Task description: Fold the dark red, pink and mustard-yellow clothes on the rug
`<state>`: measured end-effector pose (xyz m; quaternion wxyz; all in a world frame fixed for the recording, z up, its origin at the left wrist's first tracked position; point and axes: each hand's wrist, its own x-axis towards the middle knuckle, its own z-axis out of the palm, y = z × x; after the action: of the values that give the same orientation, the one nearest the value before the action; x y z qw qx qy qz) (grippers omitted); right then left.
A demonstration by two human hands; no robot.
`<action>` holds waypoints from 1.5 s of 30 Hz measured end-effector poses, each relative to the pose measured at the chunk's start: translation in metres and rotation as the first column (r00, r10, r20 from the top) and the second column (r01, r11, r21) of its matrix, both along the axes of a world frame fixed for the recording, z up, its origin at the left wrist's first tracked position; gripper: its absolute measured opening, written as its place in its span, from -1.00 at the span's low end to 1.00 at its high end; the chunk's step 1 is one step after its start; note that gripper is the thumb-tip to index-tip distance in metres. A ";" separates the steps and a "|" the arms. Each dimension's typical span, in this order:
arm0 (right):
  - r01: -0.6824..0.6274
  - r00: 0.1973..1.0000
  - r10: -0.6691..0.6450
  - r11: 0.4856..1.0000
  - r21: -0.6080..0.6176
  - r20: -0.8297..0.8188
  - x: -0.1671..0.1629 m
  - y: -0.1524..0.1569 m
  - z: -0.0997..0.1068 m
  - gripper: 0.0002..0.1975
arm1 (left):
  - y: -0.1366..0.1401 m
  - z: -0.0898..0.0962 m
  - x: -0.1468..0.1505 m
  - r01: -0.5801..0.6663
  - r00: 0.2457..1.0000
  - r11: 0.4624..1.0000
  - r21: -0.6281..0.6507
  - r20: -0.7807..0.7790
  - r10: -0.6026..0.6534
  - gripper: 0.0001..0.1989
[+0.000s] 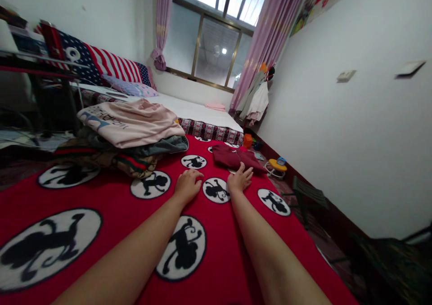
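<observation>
A folded maroon garment (236, 157) with a small zip pull lies near the far right edge of a red blanket (222, 233) patterned with black monkey figures in white circles. My right hand (240, 179) is open at its near edge, fingers spread, the fingertips overlapping the cloth. Lower and to the left, my left hand (188, 186) is over the blanket, fingers loosely bent, thumb apart, holding nothing. Left of it rises a pile of clothes: a pale pink top (135, 123) with lettering, a grey-green garment (158, 145) beneath, and a brown patterned one with green-red stripes (111, 159) at the bottom.
Beyond the blanket stands a bed with a white sheet (189, 107) and a flag-print cushion (114, 64). To the left is a cluttered table (37, 62). Along the right wall are a yellow-topped stool (277, 164), a dark folding stool (308, 192) and hanging clothes (258, 100).
</observation>
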<state>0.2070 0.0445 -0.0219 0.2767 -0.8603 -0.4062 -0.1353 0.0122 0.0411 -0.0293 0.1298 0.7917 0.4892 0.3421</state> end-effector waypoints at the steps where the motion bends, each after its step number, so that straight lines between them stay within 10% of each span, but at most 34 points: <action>1: -0.011 0.998 0.013 0.999 -0.033 0.065 0.008 0.002 0.001 -0.33 | 0.000 0.000 0.000 -0.002 1.000 1.000 -0.002 -0.007 0.002 -0.73; 5: -0.215 0.911 0.282 0.947 -0.237 0.299 0.044 0.023 0.005 -0.26 | 0.003 0.000 0.004 -0.020 0.999 1.000 -0.011 -0.031 0.019 -0.74; 10: -0.304 0.909 0.383 0.879 -0.366 0.166 0.071 0.057 0.008 -0.40 | 0.006 -0.001 0.009 -0.026 0.999 1.000 -0.001 -0.044 0.026 -0.75; 26: -0.322 0.917 0.293 0.944 0.069 0.272 0.073 0.091 0.003 -0.59 | 0.003 0.004 0.012 -0.039 0.997 0.999 -0.028 -0.067 0.037 -0.77; 32: -0.580 0.640 0.574 0.797 -0.170 0.510 0.062 0.091 0.006 -0.49 | 0.002 0.003 0.012 -0.044 0.997 0.999 -0.020 -0.063 0.042 -0.77; 38: -0.503 0.764 0.521 0.850 -0.155 0.380 0.059 0.095 0.007 -0.57 | 0.004 0.002 0.013 -0.048 0.998 0.999 -0.013 -0.052 0.047 -0.78; 45: -0.537 0.754 0.641 0.726 -0.428 0.141 0.024 0.085 -0.002 -0.33 | 0.007 0.001 0.014 -0.044 0.998 0.999 0.014 -0.046 0.045 -0.78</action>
<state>0.2307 0.1291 -0.0242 0.0819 -0.6914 -0.7130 -0.0823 0.0262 0.0480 -0.0284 0.1058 0.7891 0.5075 0.3297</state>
